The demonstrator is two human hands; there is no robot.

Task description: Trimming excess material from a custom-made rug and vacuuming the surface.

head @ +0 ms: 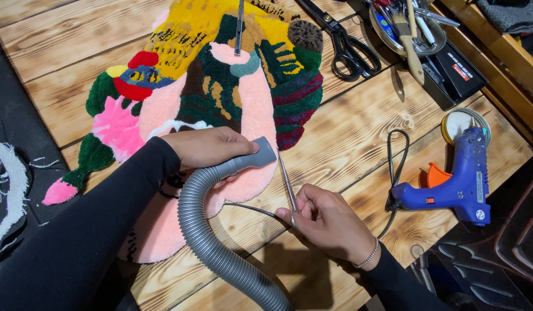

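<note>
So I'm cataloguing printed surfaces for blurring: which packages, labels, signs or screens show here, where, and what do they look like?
Black box: upper right on the wooden table, flat rectangular case with a small red-and-white label on its lid.
Glue gun: right side of the table, blue body with a small round sticker near its base and a pale strip along the handle.
No signs or screens are in view.

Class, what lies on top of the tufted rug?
On the tufted rug: left hand holding the grey hose nozzle, and a slim metal tool. The pile beneath them is hidden.
</note>
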